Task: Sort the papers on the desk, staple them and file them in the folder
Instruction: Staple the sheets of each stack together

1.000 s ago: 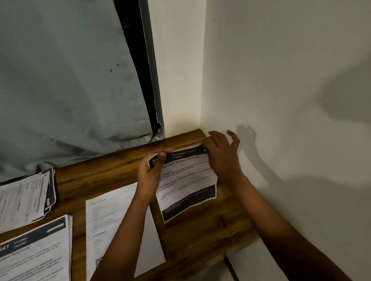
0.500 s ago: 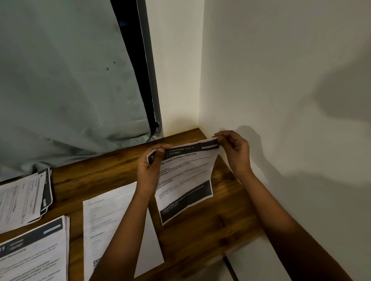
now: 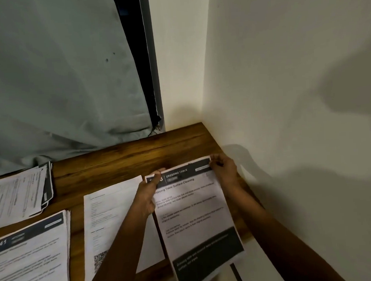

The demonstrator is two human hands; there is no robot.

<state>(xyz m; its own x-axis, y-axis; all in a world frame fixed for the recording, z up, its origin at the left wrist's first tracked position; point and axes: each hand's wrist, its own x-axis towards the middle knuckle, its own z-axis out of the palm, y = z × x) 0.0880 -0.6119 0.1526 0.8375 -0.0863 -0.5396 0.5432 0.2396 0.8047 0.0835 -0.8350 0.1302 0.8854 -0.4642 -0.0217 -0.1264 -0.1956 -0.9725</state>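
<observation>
**Sorting at a corner desk.** A person at a wooden desk (image 3: 127, 159) holds the Dressing Table sheet (image 3: 196, 218), headed "Dressing Table Surface Cleaning", by its two top corners. The left hand (image 3: 147, 193) pinches the top-left corner, with the thumb over the dark header band. The right hand (image 3: 224, 170) pinches the top-right corner with curled fingers, close to the wall (image 3: 285, 80).

The sheet is at the desk's right end, just beside a white QR-code page (image 3: 111, 216), and its dark footer reaches out past the desk's near edge. In the dim light it is hard to tell whether the hands hold one leaf or several. Further left lie a thick stack numbered 2641 (image 3: 33, 258) and a fanned pile (image 3: 16, 194) below the grey curtain (image 3: 57, 83). No stapler or folder is in view.

The step in hand looks like sorting: reading the header to decide which pile the sheet joins. To do it well:

- Use a light grip at both corners so the paper does not crease.
- Check the header number against the piles before setting the sheet down.
- Lay it square on its set with top edges flush, so a later staple catches every leaf.
- Bring the overhanging lower end fully onto the desk, or the sheet may slide off.
</observation>
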